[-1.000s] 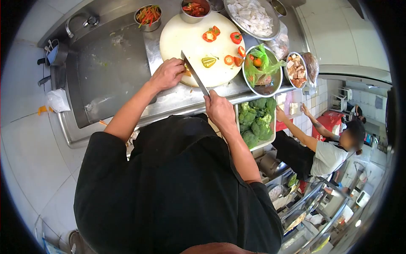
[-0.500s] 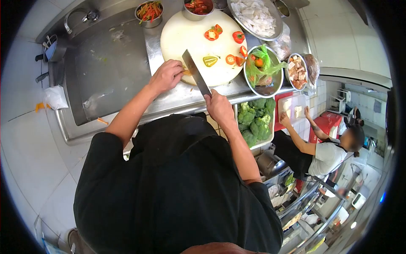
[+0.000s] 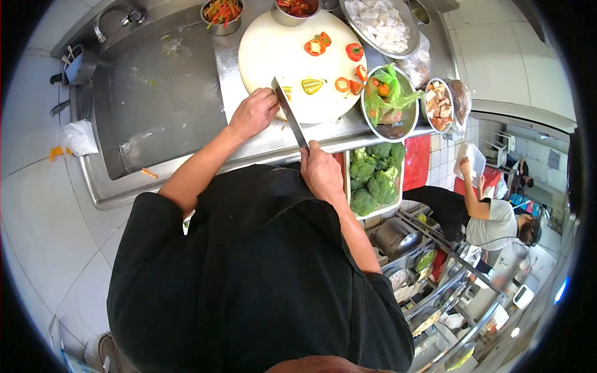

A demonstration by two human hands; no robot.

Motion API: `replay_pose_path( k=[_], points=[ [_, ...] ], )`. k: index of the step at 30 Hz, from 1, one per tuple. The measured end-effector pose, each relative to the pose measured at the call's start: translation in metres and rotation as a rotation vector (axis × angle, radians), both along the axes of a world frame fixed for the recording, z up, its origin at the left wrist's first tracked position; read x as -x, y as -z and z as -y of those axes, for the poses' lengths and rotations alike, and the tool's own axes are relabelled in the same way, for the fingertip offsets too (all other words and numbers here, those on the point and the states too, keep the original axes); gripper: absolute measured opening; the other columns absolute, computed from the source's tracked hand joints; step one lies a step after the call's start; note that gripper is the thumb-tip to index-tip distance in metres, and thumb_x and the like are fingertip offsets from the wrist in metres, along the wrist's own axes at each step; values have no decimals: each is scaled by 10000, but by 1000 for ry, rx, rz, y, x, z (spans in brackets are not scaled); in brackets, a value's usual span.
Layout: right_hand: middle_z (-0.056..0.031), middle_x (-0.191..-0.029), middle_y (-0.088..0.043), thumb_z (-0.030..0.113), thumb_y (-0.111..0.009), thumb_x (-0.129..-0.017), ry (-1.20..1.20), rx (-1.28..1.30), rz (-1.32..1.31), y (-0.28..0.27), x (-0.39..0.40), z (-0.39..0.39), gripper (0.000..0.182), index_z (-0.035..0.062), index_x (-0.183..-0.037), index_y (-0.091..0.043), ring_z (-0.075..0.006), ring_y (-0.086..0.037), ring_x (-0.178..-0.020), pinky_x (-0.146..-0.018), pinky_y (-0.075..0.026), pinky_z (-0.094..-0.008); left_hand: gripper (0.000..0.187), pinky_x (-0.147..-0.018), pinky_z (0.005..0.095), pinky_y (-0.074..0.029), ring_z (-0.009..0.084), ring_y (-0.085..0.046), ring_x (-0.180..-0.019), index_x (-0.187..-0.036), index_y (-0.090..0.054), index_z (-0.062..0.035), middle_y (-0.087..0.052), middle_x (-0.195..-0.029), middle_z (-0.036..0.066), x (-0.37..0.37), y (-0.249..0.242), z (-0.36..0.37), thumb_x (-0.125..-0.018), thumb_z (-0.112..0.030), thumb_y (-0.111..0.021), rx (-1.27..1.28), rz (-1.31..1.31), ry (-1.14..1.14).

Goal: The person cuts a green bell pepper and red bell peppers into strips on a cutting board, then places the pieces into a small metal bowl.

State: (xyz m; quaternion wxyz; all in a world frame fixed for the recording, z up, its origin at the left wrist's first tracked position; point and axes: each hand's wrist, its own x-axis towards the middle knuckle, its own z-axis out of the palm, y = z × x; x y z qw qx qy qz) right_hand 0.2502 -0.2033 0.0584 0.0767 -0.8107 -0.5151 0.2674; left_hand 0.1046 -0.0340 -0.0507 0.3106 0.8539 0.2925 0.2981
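Observation:
A knife is in my right hand, its blade pointing up and left over the near part of the round white cutting board. Close to the blade's left side, my left hand rests with curled fingers at the board's edge. Small yellowish pieces show by the blade; what lies under my left fingers is hidden. A halved green-yellow pepper sits right of the knife. Cut red peppers and a red pepper lie farther back.
Left is a metal sink. Bowls of pepper strips, red pieces, white strips and diced meat surround the board, with a colander. Broccoli fills a basket below. A co-worker bends at the right.
The knife blade has turned slightly more upright near my left hand. The co-worker has moved away to the right, carrying the white container from above the red surface.

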Motion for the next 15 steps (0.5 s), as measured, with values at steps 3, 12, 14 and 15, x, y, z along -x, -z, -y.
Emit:
replay_pose_path(
  k=[3, 12, 14, 15],
  points=[
    [-296, -792, -687, 264, -581, -1027, -6, 30, 0, 18, -2, -3, 258, 9, -993, -607, -490, -694, -798, -750, -545, -595, 148, -786, 403, -554, 321, -647, -915, -936, -684, 15, -647, -951, 143, 1, 7, -2, -836, -54, -768, -14, 11, 3],
    [-76, -645, -589, 268, -602, -1032, 422, -151, -287, 42, -54, 30, 302, -28, -1067, -651, -173, -566, -546, -550, -476, -371, 219, -913, 436, -496, 332, -626, -1012, -995, -722, -42, -695, -1005, 119, -48, -15, -17, -833, -176, -781, 54, 35, 16],
    [-51, -632, -573, 262, -601, -1034, 597, -74, -452, -14, -47, 20, 287, -23, -1044, -634, -140, -550, -538, -519, -451, -342, 280, -943, 418, -511, 330, -641, -1048, -1098, -735, -49, -723, -1085, 131, -82, -7, -33, -838, -154, -754, 53, -106, 42],
    [-47, -626, -570, 260, -604, -1030, 621, -81, -466, -10, -51, 26, 280, -19, -1034, -628, -142, -549, -522, -505, -448, -344, 297, -949, 418, -518, 335, -649, -1054, -1123, -737, -56, -728, -1101, 138, -98, -3, -40, -838, -140, -741, 63, -169, 58]
  ],
)
